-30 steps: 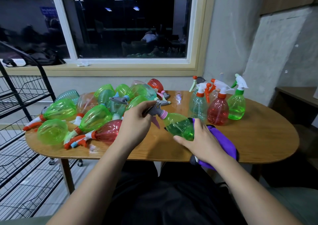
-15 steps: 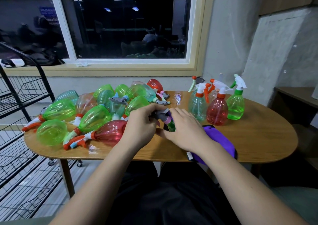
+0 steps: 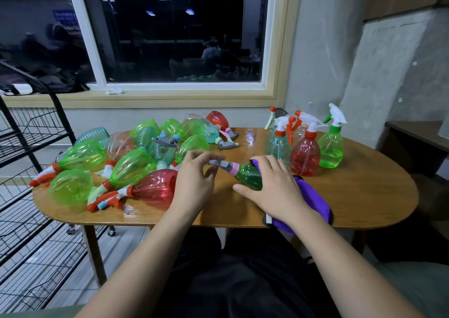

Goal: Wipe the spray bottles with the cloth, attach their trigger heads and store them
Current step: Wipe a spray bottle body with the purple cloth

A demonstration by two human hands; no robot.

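Bottle (image 3: 250, 179) green, grey head (image 3: 220, 163) prob. attached.

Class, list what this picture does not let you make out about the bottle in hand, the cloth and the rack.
1. Green bottle: head view, lower body hidden under the right hand.
2. Purple cloth: head view, partly covered by that hand and wrist.
3. Trigger head: nozzle hidden by the left hand; tightness cannot be told.
4. Wire rack: cut off by the left edge.
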